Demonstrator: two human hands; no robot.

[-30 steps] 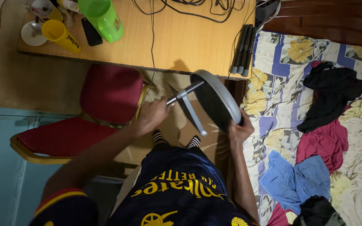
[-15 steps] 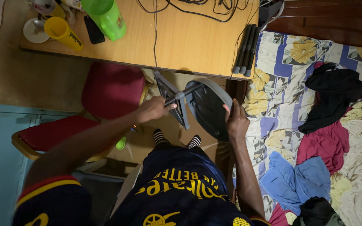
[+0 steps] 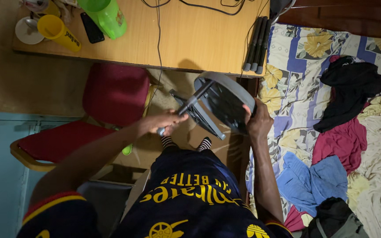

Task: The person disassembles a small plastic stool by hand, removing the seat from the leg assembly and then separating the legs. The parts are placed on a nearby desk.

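A wooden tabletop is seen at the top; on it are laid a green jug, a yellow cup, a black phone, a white saucer, cables and three dark rods at its right edge. Beside it, a bed is strewn with clothes.

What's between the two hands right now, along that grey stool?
In the head view, the left hand grips the end of a metal leg; the right hand holds the round grey seat. Between them run that leg and a grey cross brace.
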